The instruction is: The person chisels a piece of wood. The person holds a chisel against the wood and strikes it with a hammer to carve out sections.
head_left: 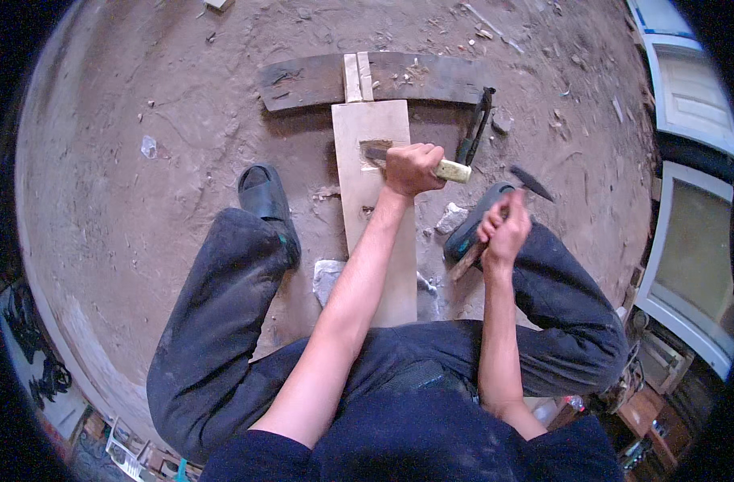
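Observation:
My left hand (413,167) grips the pale handle of a chisel (453,170), held nearly flat, its blade pointing left into a rectangular cut (373,146) in a light wooden board (367,120). The board runs lengthwise between my legs. My right hand (505,227) is closed on a hammer (530,181) with a wooden handle, raised right of the board near my right sandal; the hand is slightly blurred. Beyond the board's far end lies a dark weathered plank (298,80), crosswise, with short pale battens (357,76) at its middle. A long black tool (482,119) leans by its right end.
My legs are spread either side of the board, in dark sandals (260,198). Stone chunks (451,217) lie on the dirt floor (158,96) with scraps. At the right stand white-framed panes (684,249) and wooden clutter (640,410); more clutter lines the lower left edge.

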The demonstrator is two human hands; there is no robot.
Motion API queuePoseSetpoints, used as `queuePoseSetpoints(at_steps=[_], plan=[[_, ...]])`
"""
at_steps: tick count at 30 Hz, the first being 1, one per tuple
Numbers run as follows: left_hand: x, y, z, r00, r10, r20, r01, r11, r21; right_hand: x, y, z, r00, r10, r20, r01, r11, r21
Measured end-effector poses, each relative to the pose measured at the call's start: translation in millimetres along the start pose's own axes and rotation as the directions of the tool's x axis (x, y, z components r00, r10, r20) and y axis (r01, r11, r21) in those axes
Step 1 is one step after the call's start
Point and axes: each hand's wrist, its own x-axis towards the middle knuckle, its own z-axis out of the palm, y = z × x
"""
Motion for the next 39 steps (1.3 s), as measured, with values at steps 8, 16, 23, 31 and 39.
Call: queuePoseSetpoints(at_steps=[8,16,23,31,39], plan=[[-3.7,0.6,-3.9,1.000,0.003,0.016,-0.003,1.000,-0.006,-7.9,-11.9,1.8,0.966,0.252,0.055,-0.246,0.965,-0.093],[-2.6,0.5,0.4,0.999,-0.017,0.030,0.017,1.000,0.008,-9.7,-5.7,12.0,0.899,-0.311,-0.309,0.369,0.918,0.147],[-3.5,0.0,0.2,0.999,-0.031,0.019,0.031,1.000,0.002,-10.6,-23.7,2.6,0.977,-0.155,-0.147,0.173,0.977,0.121],[1.3,0.5,-4.2,0.999,-0.024,0.041,0.021,0.998,0.064,-7.0,-8.8,1.8,0.958,0.257,0.124,-0.241,0.962,-0.128],[0.4,-0.4,3.1,1.000,-0.014,0.003,0.014,1.000,0.016,-7.2,-15.7,9.2,0.921,-0.305,-0.243,0.346,0.926,0.152]])
